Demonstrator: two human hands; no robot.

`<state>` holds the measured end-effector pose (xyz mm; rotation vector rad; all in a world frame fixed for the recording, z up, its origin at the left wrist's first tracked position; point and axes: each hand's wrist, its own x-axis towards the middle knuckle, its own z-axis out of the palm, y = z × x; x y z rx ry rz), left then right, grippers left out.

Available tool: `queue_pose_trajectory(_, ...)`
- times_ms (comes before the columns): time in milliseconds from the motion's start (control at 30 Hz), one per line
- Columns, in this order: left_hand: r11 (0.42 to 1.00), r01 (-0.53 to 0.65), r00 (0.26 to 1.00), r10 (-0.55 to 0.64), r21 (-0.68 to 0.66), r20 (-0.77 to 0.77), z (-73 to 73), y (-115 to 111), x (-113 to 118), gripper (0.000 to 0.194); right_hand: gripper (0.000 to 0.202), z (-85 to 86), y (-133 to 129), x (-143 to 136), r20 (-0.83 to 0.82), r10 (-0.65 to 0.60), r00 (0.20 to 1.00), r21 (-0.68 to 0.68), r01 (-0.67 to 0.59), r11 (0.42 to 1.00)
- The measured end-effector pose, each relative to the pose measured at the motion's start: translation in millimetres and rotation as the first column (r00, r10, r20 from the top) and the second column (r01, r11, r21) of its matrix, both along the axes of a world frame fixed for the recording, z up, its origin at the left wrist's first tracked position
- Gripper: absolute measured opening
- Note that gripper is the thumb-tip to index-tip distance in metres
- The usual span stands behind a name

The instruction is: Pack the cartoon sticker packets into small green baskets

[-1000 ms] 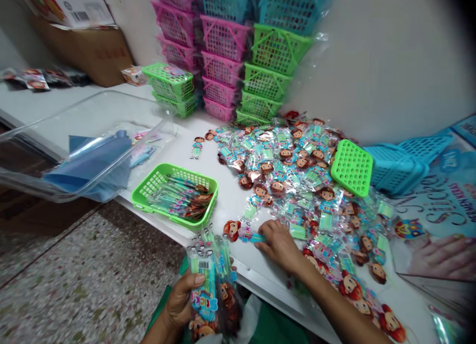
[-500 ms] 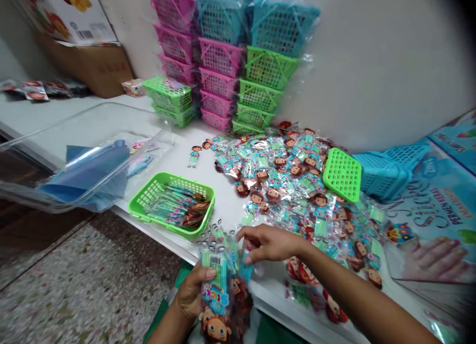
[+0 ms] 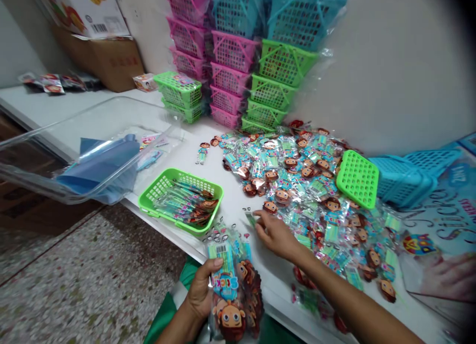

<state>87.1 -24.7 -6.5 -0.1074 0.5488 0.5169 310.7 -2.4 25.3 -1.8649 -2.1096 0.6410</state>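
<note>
My left hand [image 3: 203, 289] is closed around a bundle of clear candy packets [image 3: 225, 282], each printed with a cartoon head, held over the table's front edge. My right hand [image 3: 275, 235] is at the near left side of a loose pile of the same packets [image 3: 282, 170]. Its fingertips pinch one packet [image 3: 250, 218], mostly hidden under the hand. Left of the pile, a green basket [image 3: 147, 200] holds a row of packets lying on their sides.
Stacked pink baskets [image 3: 230, 76], green baskets [image 3: 275, 88] and blue baskets [image 3: 305, 17] stand against the wall. A clear plastic tub [image 3: 92, 198] juts over the table edge at left. Right of the pile are a green perforated piece [image 3: 358, 179], blue baskets [image 3: 394, 180] and a printed box [image 3: 442, 225].
My right hand has moved from the bundle in my left hand to a packet beside the pile. My left hand still holds the bundle. The view has shifted slightly.
</note>
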Motion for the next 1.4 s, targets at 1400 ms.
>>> queue_pose_trajectory(1400,0.998,-0.01,0.989,0.02,0.067,-0.145,-7.7,3.8,14.3,0.043,0.038,-8.5,38.7,49.8,-0.357,-0.495,0.792,0.121,0.565,0.816)
